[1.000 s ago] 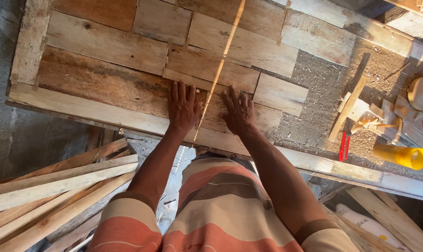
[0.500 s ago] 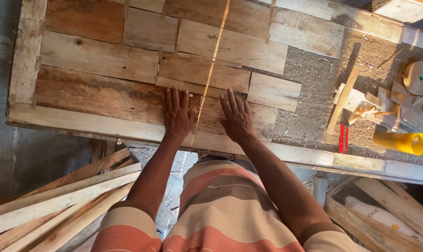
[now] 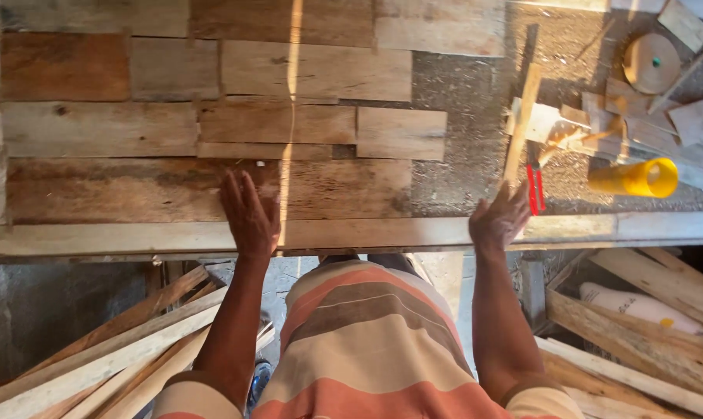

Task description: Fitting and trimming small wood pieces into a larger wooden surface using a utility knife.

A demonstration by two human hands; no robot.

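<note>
Left hand (image 3: 249, 217) flat on weathered plank (image 3: 204, 190) | right hand (image 3: 500, 219) open, empty, apparently hovering near red-handled tool (image 3: 534, 186) | we judge splinters likely from rough grain

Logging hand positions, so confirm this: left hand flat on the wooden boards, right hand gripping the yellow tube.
Wrong about the right hand: the head view shows it open and empty near the red-handled tool, apart from the yellow tube. The left hand does lie flat on the wooden boards.
</note>
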